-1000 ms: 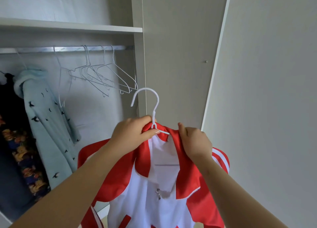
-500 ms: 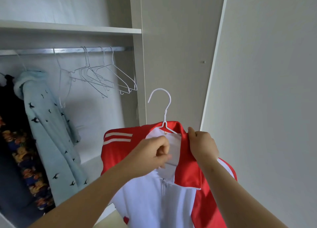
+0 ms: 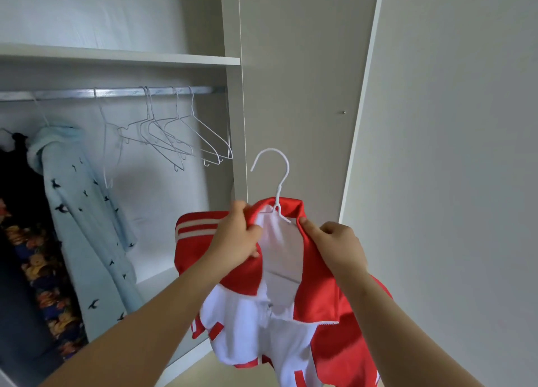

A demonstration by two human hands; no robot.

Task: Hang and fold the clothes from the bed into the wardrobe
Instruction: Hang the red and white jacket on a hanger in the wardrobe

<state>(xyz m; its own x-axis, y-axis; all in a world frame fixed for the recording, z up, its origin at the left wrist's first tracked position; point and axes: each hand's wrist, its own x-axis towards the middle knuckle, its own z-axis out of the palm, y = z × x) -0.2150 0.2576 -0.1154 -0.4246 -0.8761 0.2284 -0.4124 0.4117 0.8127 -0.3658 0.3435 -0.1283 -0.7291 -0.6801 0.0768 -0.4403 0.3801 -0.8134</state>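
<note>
Red and white, the shiny zip-front jacket (image 3: 320,299) is hung on a thin white wire hanger (image 3: 277,197) and held up before the open wardrobe. One side of its collar is pinched in the curled left hand (image 3: 235,238), the other side in the right hand (image 3: 339,246). The hook stands upright above both hands. The silver metal rail (image 3: 58,94) lies higher and leftward, nearer the left hand. The jacket is unzipped at the top.

**What the view keeps back**

The white hanger (image 3: 280,173) shows only its hook and neck. Its shoulders lie inside the red and white jacket (image 3: 323,302), whose hem runs off the bottom edge. The left hand (image 3: 236,239) is blurred at the fingertips. The dark clothes (image 3: 17,177) and the rail (image 3: 116,93) are cut by the left edge.
</note>
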